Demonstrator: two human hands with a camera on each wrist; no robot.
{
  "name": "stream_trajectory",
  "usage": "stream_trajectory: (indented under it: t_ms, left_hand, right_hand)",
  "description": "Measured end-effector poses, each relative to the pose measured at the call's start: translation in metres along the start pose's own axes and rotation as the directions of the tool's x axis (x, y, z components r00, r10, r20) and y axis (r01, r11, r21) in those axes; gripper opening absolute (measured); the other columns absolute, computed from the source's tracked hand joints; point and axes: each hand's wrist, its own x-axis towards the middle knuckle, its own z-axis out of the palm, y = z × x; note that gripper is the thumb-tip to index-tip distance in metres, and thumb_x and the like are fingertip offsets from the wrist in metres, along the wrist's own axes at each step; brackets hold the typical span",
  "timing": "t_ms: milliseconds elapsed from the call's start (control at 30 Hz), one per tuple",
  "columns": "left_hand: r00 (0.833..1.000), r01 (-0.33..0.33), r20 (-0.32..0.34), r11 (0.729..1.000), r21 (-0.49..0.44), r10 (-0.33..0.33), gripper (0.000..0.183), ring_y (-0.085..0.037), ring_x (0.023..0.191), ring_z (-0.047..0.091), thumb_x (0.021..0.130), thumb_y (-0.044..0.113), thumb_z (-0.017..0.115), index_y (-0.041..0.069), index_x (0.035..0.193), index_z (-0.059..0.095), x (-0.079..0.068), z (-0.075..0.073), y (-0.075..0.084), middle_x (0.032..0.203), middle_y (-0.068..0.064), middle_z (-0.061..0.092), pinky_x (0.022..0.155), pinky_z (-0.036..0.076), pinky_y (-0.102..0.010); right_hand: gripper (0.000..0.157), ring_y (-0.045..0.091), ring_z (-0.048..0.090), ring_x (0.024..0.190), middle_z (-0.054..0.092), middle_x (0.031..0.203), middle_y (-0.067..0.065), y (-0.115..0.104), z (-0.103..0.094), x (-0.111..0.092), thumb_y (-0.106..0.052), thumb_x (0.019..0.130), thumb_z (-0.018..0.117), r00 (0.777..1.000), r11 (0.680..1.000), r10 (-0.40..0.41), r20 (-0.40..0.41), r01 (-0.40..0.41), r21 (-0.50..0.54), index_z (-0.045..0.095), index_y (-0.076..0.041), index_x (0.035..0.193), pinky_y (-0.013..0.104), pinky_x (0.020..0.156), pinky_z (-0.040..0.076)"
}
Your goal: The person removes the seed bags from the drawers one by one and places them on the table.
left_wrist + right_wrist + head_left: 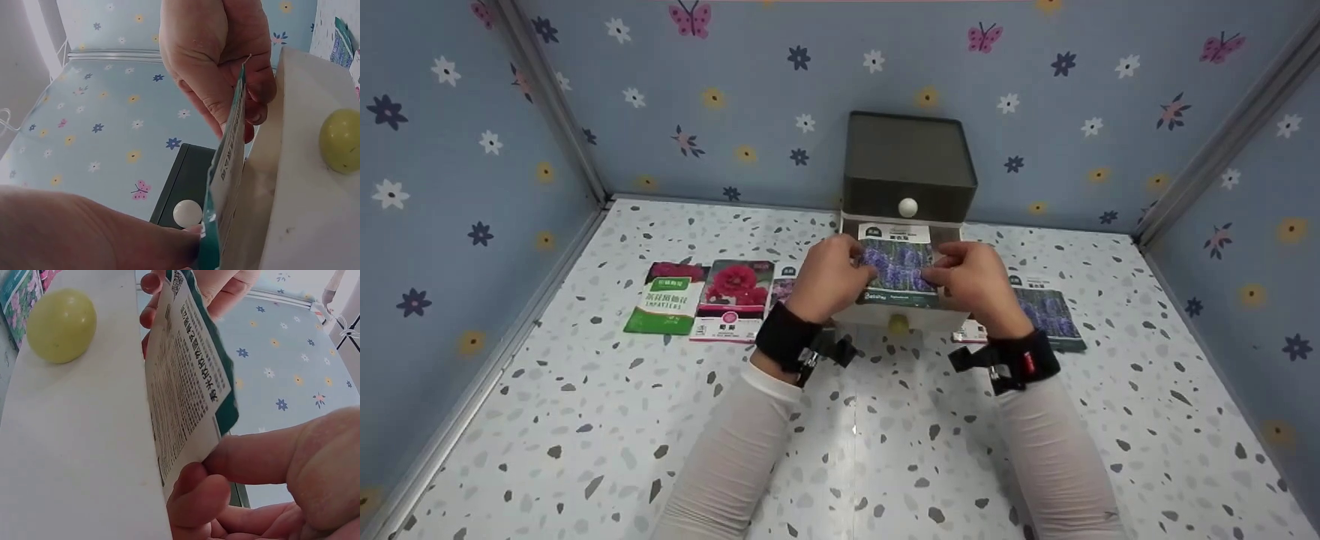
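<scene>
A seed packet (898,266) with purple flower spikes on its front is stretched between both hands. My left hand (832,276) pinches its left edge and my right hand (976,281) pinches its right edge, thumbs toward me. The packet is over the pulled-out lower drawer (859,315) of a small dark-topped cabinet (911,150). Its printed pale back (183,377) shows in the right wrist view, close to the drawer's front panel. A round yellow-green knob (341,140) is on that panel. What lies inside the drawer is mostly hidden by the packet and hands.
To the left lie a green-and-white packet (664,304), a red-flower packet (733,300) and a partly covered packet (784,289). On the right, another purple-flower packet (1046,315) overlaps a mostly hidden one (969,331). The upper drawer's white knob (908,208) faces me. Patterned walls enclose the speckled table.
</scene>
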Motion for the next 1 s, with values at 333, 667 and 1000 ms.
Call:
stream_trajectory:
  t_ms: [333,667,1000]
  left_hand:
    - [0.999,0.032,0.014,0.999,0.004,-0.032,0.039,-0.035,0.116,0.07,0.1,0.013,0.082,-0.008,0.132,0.071,0.0,-0.003,0.001,0.128,-0.021,0.074,0.103,0.058,-0.047]
    - [0.999,0.023,0.048,1.0,0.0,-0.023,0.026,-0.023,0.085,0.062,0.096,0.011,0.084,-0.005,0.115,0.075,-0.005,-0.005,0.002,0.094,-0.007,0.067,0.077,0.054,-0.038]
    - [0.998,-0.003,0.069,1.0,-0.025,0.005,0.021,-0.018,0.071,0.056,0.093,0.012,0.086,0.003,0.097,0.068,-0.008,-0.004,0.006,0.077,0.001,0.058,0.068,0.049,-0.034]
  right_hand:
    - [0.063,0.018,0.069,0.082,0.075,0.117,0.015,0.003,-0.004,-0.002,-0.009,0.098,0.085,0.998,0.998,0.031,0.057,-0.034,0.059,0.06,0.005,0.154,0.026,0.068,0.06]
    - [0.061,0.014,0.065,0.074,0.074,0.105,0.012,0.007,-0.009,-0.009,-0.007,0.099,0.083,0.995,0.991,-0.013,0.101,0.0,0.131,0.06,0.005,0.155,0.024,0.066,0.058]
    - [0.053,0.016,0.067,0.083,0.071,0.109,0.012,0.009,-0.012,-0.013,-0.007,0.1,0.082,0.994,0.993,-0.01,0.105,-0.002,0.121,0.065,0.003,0.149,0.025,0.072,0.061]
